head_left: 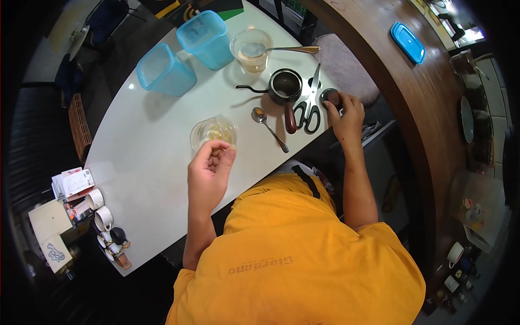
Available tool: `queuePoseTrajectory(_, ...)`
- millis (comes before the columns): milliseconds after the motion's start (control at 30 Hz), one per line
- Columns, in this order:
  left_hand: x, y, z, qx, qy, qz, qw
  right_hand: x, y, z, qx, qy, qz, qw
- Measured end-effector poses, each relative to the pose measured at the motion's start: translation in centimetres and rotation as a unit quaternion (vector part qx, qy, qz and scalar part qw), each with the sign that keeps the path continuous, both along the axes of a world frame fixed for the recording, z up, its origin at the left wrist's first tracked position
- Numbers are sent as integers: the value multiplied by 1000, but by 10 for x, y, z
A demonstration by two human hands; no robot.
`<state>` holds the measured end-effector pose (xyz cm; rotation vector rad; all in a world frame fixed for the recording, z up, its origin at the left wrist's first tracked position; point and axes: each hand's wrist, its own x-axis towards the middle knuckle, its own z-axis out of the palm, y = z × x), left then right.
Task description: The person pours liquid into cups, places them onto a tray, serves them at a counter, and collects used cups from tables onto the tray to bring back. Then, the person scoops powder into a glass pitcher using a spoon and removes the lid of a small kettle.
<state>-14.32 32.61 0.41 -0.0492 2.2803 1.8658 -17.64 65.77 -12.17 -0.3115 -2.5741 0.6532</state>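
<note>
My left hand (211, 169) is raised over the near side of a clear plastic cup (196, 130), its fingers curled and the thumb pressed in. Whatever lies in that pinch is too small to make out. At the table's right edge, my right hand (346, 115) has its fingers around a small dark round container (329, 98). Left of it lie scissors (311, 100) with black handles, pointing away from me. A small dark pot (286, 86) with a brown handle stands beside them. Nearer the middle rests a metal spoon (269, 129) with something orange in its bowl.
Two blue plastic containers (205, 40) stand at the back of the white table (146, 162). A clear cup (252, 64) there has a spoon (290, 49) across its rim. Several cups (103, 218) line the left edge. A blue lid (407, 42) sits on the wooden counter (374, 59).
</note>
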Motion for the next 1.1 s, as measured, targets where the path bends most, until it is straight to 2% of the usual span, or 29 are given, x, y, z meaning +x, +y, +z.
queuePoseTrajectory(200, -20, 44, -30, 14, -58, -87, 994, 5, -3, -6, -37, -5, 3, 999)
queuePoseTrajectory(333, -40, 78, -52, -80, -77, -136, 984, 15, -4, 3, -51, 12, -6, 999)
queuePoseTrajectory(400, -50, 91, -66, -51, -116, -119, 985, 26, 0, 12, -63, 27, -13, 998)
queuePoseTrajectory(467, -56, 108, -56, -20, -144, -130, 981, 42, 6, 21, -62, 42, -21, 997)
queuePoseTrajectory(533, -64, 114, -67, 112, -280, -110, 947, 62, 11, 28, -83, 51, -24, 995)
queuePoseTrajectory(567, -63, 118, -69, 136, -291, -92, 942, 73, 13, 30, -90, 52, -36, 994)
queuePoseTrajectory(600, -63, 121, -71, 132, -291, -105, 942, 85, 17, 31, -90, 55, -49, 993)
queuePoseTrajectory(700, -60, 125, -78, 259, -303, -61, 915, 122, 22, 30, -114, 39, -92, 988)
queuePoseTrajectory(900, -26, 117, -51, 208, -259, -165, 929, 185, 16, 33, -150, 48, -184, 970)
queuePoseTrajectory(1100, 45, 95, -33, 165, -224, -241, 930, 246, -11, 48, -174, 82, -187, 963)
